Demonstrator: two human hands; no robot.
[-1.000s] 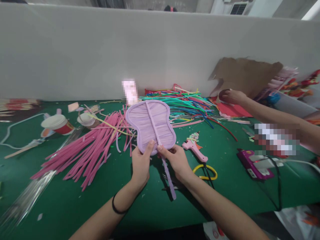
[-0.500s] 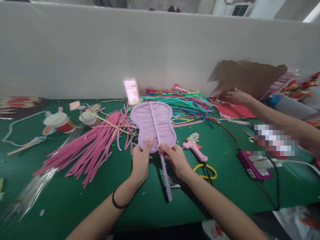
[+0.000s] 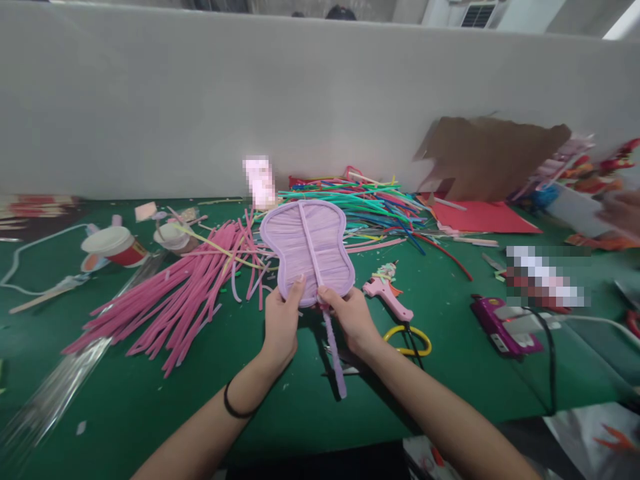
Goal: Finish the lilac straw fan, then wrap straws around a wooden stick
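A lilac hand fan (image 3: 313, 243) with a fuzzy rim, a central rib and a thin wrapped handle is held up over the green table. My left hand (image 3: 283, 317) pinches its lower left edge, thumb on the front. With thumb and fingers closed, my right hand (image 3: 350, 317) grips the spot where the handle meets the fan. The handle slants down between my wrists. Beyond the right hand lies a pink glue gun (image 3: 390, 297). Yellow-handled scissors (image 3: 410, 340) rest partly behind my right forearm.
Pink pipe cleaners (image 3: 175, 293) spread out at left, near paper cups (image 3: 115, 245). Multicoloured pipe cleaners (image 3: 370, 203) lie along the white partition (image 3: 200, 100). On the right are a purple power strip (image 3: 505, 327), red paper (image 3: 490, 219) and brown cardboard (image 3: 490, 157). Another person's blurred hand (image 3: 625, 217) shows at the right edge.
The other person's arm has drawn back to the right, away from the red paper. My right thumb has shifted slightly over the fan's base; both my hands keep holding the fan.
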